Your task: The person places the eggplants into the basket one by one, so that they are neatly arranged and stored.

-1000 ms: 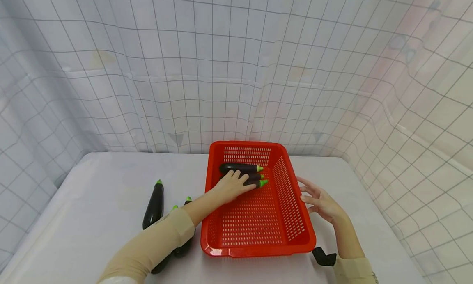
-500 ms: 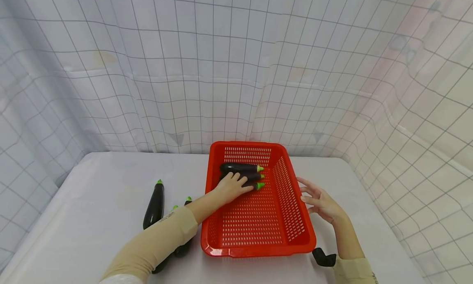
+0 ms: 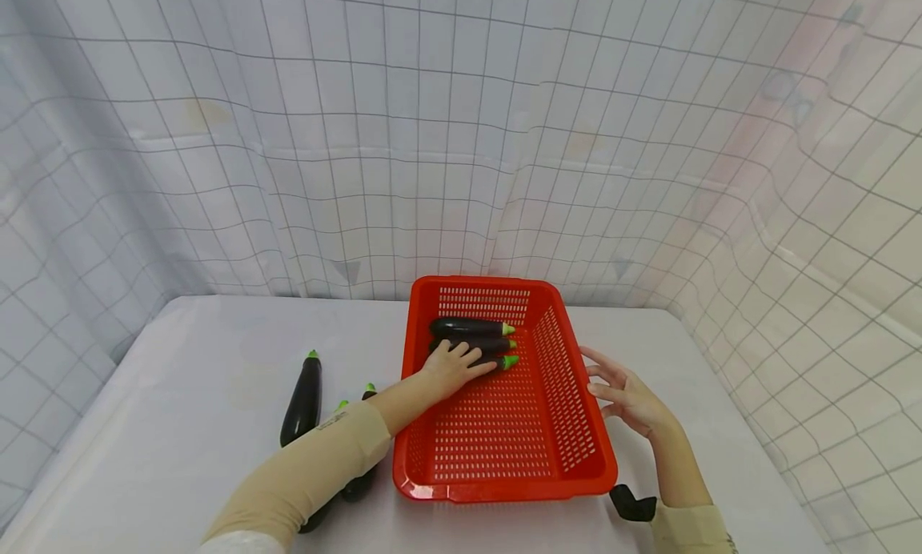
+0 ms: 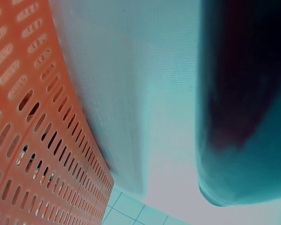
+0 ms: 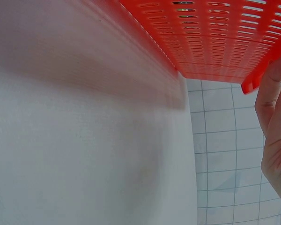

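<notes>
Three dark eggplants lie crosswise at the back of the red plastic basket, their stems to the right. My left hand reaches over the basket's left side and holds the nearest eggplant, covering most of it. Fingertips overlap the middle eggplant, while the farthest eggplant lies by the back wall. The left wrist view shows the basket's slotted outer wall but not the hand. My right hand is beside the basket's right rim, its loosely spread fingertips right at the edge.
Left of the basket, an eggplant lies on the white table. Two more eggplants are partly hidden under my left sleeve. A small black object sits near my right wrist. White grid-patterned curtains surround the table.
The nearest eggplant in the basket has shifted slightly toward me with my left hand, widening its gap from the middle one. My right hand has stayed at the rim.
</notes>
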